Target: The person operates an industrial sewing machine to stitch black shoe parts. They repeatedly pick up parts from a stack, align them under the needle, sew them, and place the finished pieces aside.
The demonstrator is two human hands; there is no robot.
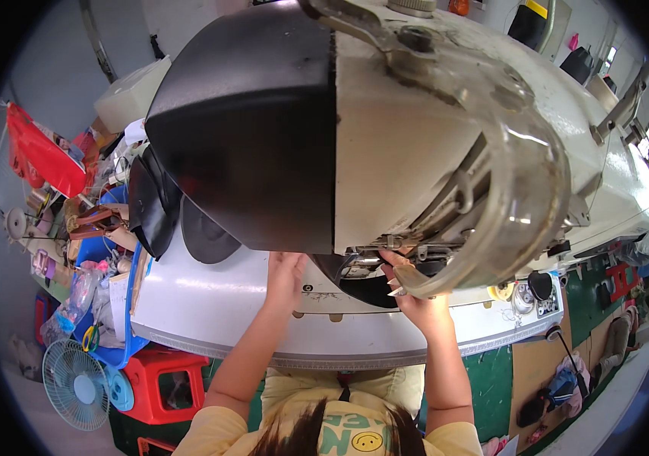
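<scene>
A large sewing machine head (408,152), beige with a black cover (248,152) on its left, fills the upper middle. Under the cover's lower edge, my left hand (286,275) reaches in at the left; its fingers are hidden. My right hand (421,302) is at the needle area, behind a clear curved guard (544,175). Its index finger points up beside the metal parts, and the other fingers are curled at the right edge of a curved black piece (370,292), which looks gripped. The piece's upper part is hidden by the machine.
More black pieces (199,232) lie left on the white table (210,304). A blue bin (119,353) with bags, a fan (77,386) and a red stool (161,384) stand at the left. Small round metal parts (523,298) sit at the table's right end.
</scene>
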